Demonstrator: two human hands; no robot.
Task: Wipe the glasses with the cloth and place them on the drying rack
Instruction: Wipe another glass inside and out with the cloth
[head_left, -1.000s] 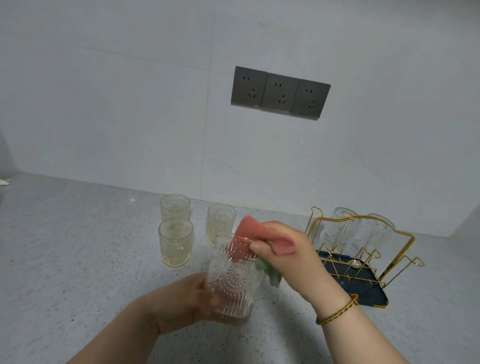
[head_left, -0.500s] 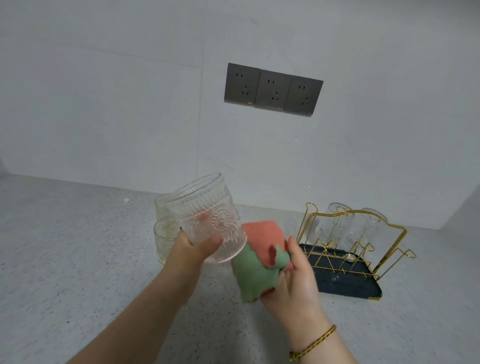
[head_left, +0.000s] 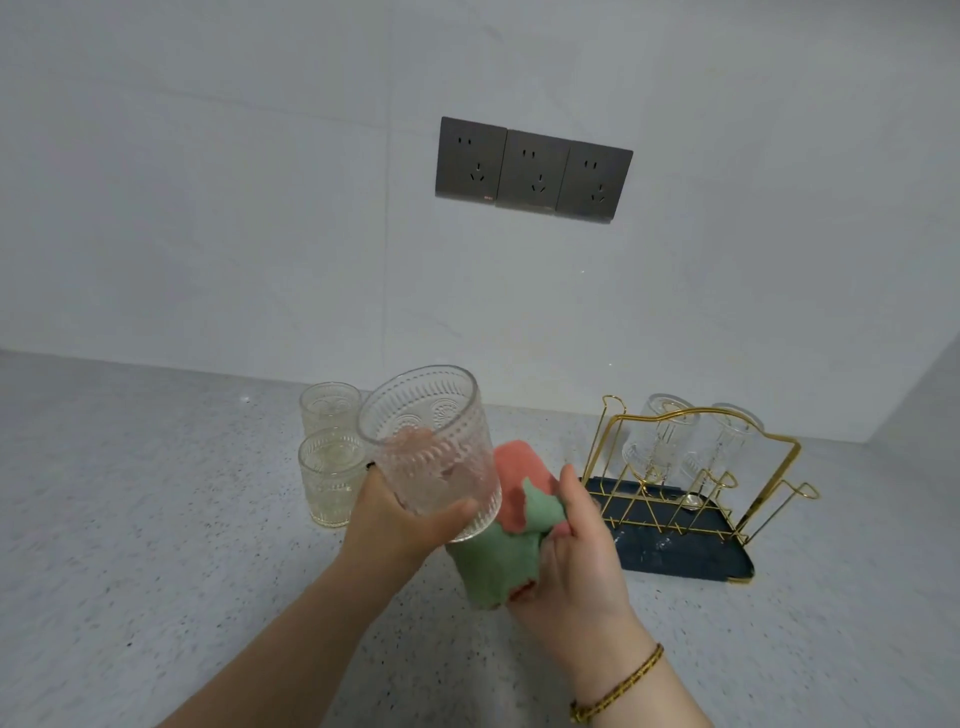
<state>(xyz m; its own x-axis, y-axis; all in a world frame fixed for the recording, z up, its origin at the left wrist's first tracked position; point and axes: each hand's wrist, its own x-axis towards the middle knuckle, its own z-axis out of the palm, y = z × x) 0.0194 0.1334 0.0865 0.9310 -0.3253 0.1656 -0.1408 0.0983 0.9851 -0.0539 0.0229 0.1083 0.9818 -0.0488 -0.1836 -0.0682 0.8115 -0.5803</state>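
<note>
While gripping tilted glass (head_left: 431, 447) low in curled left hand (head_left: 400, 525), cloth (head_left: 498, 556) bunched in clasping right hand (head_left: 582, 561), risks dropping it onto desk (head_left: 156, 519) at centre frame.

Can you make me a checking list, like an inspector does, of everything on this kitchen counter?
Surface: grey speckled countertop.
Job's things: held glass lifted and tilted, mouth toward the camera; pink-and-green cloth by its base; front glass and back glass upright on the countertop; drying rack, gold wire on a dark tray, carrying two upturned rack glasses.
Clutter: nothing seen.
Hands: left hand grips the held glass; right hand holds the cloth.
Cables: nothing seen.
Surroundings: white wall; three sockets, nothing plugged in.
</note>
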